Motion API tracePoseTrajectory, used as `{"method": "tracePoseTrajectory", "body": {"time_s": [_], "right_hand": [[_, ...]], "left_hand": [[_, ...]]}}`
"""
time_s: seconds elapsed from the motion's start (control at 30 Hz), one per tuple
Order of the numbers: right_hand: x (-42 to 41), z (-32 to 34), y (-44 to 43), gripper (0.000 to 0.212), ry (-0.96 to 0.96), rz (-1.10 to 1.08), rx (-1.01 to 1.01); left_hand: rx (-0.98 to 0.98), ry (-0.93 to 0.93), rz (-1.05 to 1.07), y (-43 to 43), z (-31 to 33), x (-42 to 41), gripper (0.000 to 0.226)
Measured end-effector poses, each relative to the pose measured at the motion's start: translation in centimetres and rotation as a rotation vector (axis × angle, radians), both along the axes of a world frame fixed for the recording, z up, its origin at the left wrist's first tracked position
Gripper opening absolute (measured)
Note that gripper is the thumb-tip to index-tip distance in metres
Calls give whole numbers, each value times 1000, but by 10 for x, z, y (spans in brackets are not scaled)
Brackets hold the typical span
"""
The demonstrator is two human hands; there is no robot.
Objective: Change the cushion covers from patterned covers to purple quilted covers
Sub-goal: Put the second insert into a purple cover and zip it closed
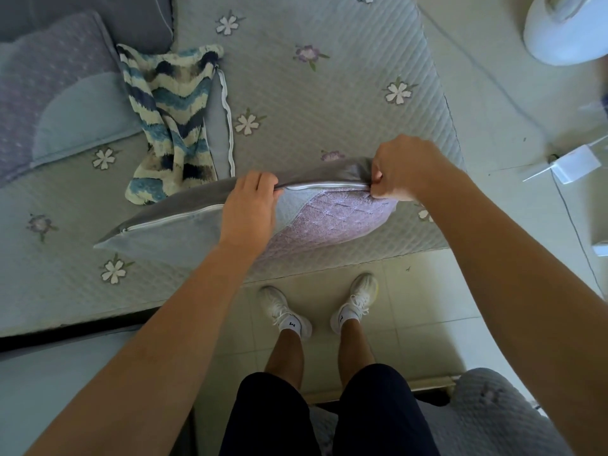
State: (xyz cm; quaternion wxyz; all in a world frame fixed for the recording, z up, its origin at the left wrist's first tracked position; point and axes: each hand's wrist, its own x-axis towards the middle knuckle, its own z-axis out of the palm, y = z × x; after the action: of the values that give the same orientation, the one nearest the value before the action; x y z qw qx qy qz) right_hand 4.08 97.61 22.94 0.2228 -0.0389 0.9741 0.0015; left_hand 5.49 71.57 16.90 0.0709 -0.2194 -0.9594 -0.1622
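Observation:
A cushion in a purple quilted cover (332, 222) lies near the front edge of the quilted sofa seat (322, 93), its white zipper edge facing up. My left hand (250, 209) grips the cover at the middle of the zipper line. My right hand (401, 169) pinches the zipper end at the cushion's right corner. The blue, white and navy zigzag patterned cover (167, 120) lies crumpled and empty behind the cushion, to the left. Another cushion in a purple quilted cover (49, 93) rests at the far left.
The seat has a pale quilted cover with flower motifs. Tiled floor (427, 307) lies below, where my feet in white trainers stand. A white fan base (562, 31) and a white power adapter (575, 162) with cables sit on the floor to the right.

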Motion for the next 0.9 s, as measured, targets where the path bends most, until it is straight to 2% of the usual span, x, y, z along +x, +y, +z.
{"method": "tracePoseTrajectory", "body": {"time_s": [0.2,0.3,0.37,0.43,0.5,0.6,0.67,0.73,0.8,0.9], "right_hand": [[6,4,14,29,176,-291,33],[18,4,26,21,290,-385,84],[28,-2,43,13,416,-475,28],[36,-9,57,18,585,-462,-82],[37,-13,52,37,666,-324,-166],[21,-25,20,76,465,-31,-231],[6,-41,6,80,304,139,-110],[-6,-61,9,80,164,155,-10],[-11,-78,17,84,142,134,-6],[-13,-100,19,95,161,199,-18]], "left_hand": [[-30,42,-31,-6,-1,-4,22],[-39,12,-21,-7,1,-8,23],[11,-60,55,-15,1,-11,29],[24,-68,74,-26,-2,-11,32],[32,-84,61,-30,-2,-10,34],[18,-231,52,-37,-7,-12,62],[-145,-233,33,-54,-15,-16,85],[-333,-291,82,-76,-23,-17,96],[-400,-384,114,-89,-37,-16,101],[-421,-404,107,-82,-62,-20,98]]}}
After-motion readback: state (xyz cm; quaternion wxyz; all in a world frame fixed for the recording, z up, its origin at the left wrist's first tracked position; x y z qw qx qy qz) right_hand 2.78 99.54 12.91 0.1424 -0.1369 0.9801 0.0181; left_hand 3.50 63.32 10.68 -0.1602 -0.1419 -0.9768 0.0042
